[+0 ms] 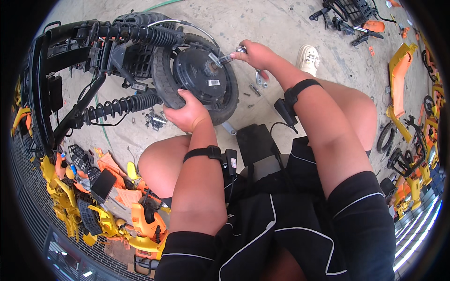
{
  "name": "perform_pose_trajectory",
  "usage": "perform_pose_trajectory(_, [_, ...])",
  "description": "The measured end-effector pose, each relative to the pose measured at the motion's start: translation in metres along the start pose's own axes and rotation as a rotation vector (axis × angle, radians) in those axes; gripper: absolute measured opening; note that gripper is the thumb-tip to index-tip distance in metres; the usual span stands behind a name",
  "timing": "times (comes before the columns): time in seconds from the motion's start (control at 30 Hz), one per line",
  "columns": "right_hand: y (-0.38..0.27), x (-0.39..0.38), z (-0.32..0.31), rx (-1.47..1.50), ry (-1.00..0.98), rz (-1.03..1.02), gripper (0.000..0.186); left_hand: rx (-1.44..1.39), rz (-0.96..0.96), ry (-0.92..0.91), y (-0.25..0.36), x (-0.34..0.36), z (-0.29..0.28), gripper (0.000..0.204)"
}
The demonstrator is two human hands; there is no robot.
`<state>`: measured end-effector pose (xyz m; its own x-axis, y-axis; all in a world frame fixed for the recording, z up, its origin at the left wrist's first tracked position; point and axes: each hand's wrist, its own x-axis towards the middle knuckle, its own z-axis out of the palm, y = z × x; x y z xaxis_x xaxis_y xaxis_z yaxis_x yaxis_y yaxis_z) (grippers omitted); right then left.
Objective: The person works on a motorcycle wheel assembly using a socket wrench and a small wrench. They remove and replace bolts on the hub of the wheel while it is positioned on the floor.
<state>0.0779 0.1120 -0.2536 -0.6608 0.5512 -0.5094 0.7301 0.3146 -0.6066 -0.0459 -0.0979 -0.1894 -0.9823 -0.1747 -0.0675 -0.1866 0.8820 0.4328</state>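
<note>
Gripping the tyre [164, 77], the left hand [187, 112] steadies the wheel; right hand [255, 55], closed on a metal tool [225, 58], should keep it square on the hub [199, 72].

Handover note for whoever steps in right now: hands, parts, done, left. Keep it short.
Left hand: gripping the lower edge of the small black wheel, steadying it on the concrete floor.
Right hand: closed on a metal tool whose tip is at the hub motor's centre.
Parts: the wheel sits in the black frame with two coil springs. Loose bolts and small hardware lie on the floor right of the wheel, more below the springs.
Done: some fasteners appear to be off already.
Left: wheel is not yet out of the frame; the axle fastener looks to be in work.
</note>
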Motion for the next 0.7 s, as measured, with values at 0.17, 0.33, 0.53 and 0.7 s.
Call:
perform_pose_trajectory(0.17, [-0.02,0.003,-0.002,0.216,-0.206,0.302,0.075,-0.02,0.0,-0.012,-0.002,0.001,0.001,0.073])
perform_pose_trajectory(0.33, [-0.015,-0.003,0.016,0.042,-0.006,0.183,0.064,-0.034,-0.002,-0.013,-0.004,0.002,0.003,0.073])
perform_pose_trajectory(0.53, [0.01,0.002,0.031,0.104,0.19,-0.224,0.046,-0.019,0.025,0.008,-0.006,0.002,0.004,0.074])
perform_pose_trajectory(0.7, [-0.006,0.018,0.021,-0.032,0.162,-0.16,0.049,-0.014,-0.005,-0.025,-0.003,0.002,0.002,0.075])
